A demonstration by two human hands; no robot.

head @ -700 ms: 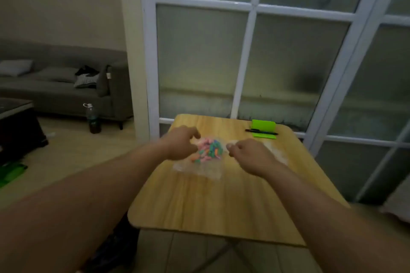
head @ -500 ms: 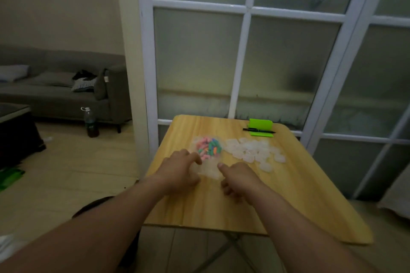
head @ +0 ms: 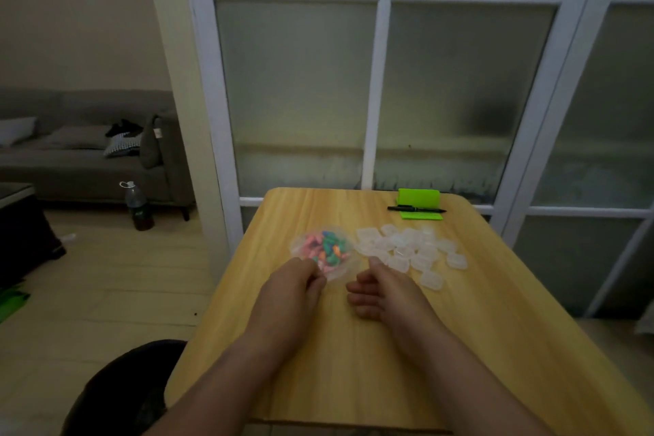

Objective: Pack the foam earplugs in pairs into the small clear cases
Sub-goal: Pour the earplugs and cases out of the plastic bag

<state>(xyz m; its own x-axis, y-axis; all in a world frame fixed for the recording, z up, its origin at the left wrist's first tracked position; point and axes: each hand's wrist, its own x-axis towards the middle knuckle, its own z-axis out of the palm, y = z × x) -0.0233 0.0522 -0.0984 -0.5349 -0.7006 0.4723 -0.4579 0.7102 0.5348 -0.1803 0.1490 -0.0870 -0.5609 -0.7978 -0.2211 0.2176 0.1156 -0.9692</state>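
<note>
A clear plastic bag (head: 300,248) holds several pink, green and orange foam earplugs (head: 327,247) at the middle of the wooden table (head: 354,357). Right of it lies a loose heap of several small clear cases (head: 410,251), which look empty. My left hand (head: 295,285) has its fingers curled at the bag's near edge and pinches the plastic there. My right hand (head: 384,292) rests on the table just right of the bag, fingers loosely curled, thumb up, nothing in it.
A bright green holder (head: 419,196) with a black pen (head: 416,209) across it stands at the table's far right. White-framed frosted glass panels rise behind the table. A dark seat (head: 116,389) is at the near left; a bottle (head: 139,207) and a sofa (head: 81,166) stand beyond.
Both hands have drawn back toward me from over the bag. The heap of clear cases, hidden behind my right hand at first, now shows. The camera has tilted down.
</note>
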